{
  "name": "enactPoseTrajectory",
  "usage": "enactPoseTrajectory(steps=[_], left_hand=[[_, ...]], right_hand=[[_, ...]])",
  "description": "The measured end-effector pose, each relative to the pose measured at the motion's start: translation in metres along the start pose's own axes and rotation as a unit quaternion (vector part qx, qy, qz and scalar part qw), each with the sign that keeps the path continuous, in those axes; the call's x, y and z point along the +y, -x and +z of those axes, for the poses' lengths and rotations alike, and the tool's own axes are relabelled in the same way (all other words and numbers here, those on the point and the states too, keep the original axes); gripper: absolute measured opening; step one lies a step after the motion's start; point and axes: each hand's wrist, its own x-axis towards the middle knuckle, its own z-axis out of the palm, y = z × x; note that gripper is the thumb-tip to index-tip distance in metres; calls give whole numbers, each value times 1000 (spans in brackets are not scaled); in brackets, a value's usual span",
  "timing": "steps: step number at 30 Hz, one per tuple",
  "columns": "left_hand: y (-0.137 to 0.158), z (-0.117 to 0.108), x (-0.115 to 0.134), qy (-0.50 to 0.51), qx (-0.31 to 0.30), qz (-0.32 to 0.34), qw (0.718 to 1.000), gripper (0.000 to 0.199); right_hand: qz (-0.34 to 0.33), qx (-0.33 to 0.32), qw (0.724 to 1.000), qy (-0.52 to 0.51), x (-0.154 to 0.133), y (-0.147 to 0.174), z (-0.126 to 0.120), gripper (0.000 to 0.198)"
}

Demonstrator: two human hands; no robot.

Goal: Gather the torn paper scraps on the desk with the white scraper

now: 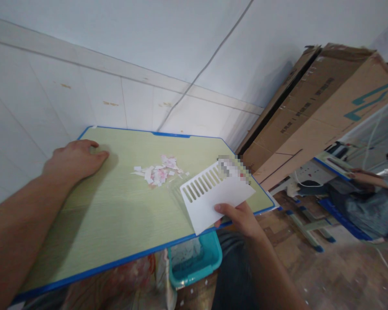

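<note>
My right hand is closed on the near edge of a white card, with its thumb on top. A row of rounded slots runs along the card's far side, and its far right corner is blurred out. Something clear and thin, perhaps plastic, lies by the card's left edge. My left hand rests at the left side of the table, thumb and fingers apart, holding nothing. Between the hands, torn white and pinkish paper scraps lie in a loose heap on the pale green top.
Below the table's front edge stands a teal plastic bin. Large cardboard boxes lean against the wall at the right. A grey cable runs down the wall behind the table. Another person sits at a desk on the far right.
</note>
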Motion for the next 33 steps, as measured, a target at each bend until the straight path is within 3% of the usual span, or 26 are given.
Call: enactPoseTrajectory(steps=[3, 7, 10, 14, 17, 26, 33], left_hand=[[9, -2, 3, 12, 8, 4, 1000, 86], [20, -5, 8, 18, 0, 7, 1000, 83], [20, -3, 8, 18, 5, 0, 1000, 84], [17, 0, 3, 33, 17, 0, 999, 88], [17, 1, 1, 32, 14, 9, 999, 89], [10, 7, -3, 46, 33, 10, 998, 86], [7, 11, -6, 47, 38, 15, 998, 88]], right_hand=[[-29, 16, 999, -2, 5, -1, -6, 26], [-62, 52, 996, 34, 0, -15, -2, 40], [-88, 75, 990, 79, -13, -34, 20, 43], [-122, 41, 989, 67, -30, -60, 63, 39], [-118, 21, 991, 61, -34, -71, 81, 36], [-98, 46, 991, 73, -25, -68, 70, 34], [-92, 24, 993, 72, -17, -55, 64, 38]])
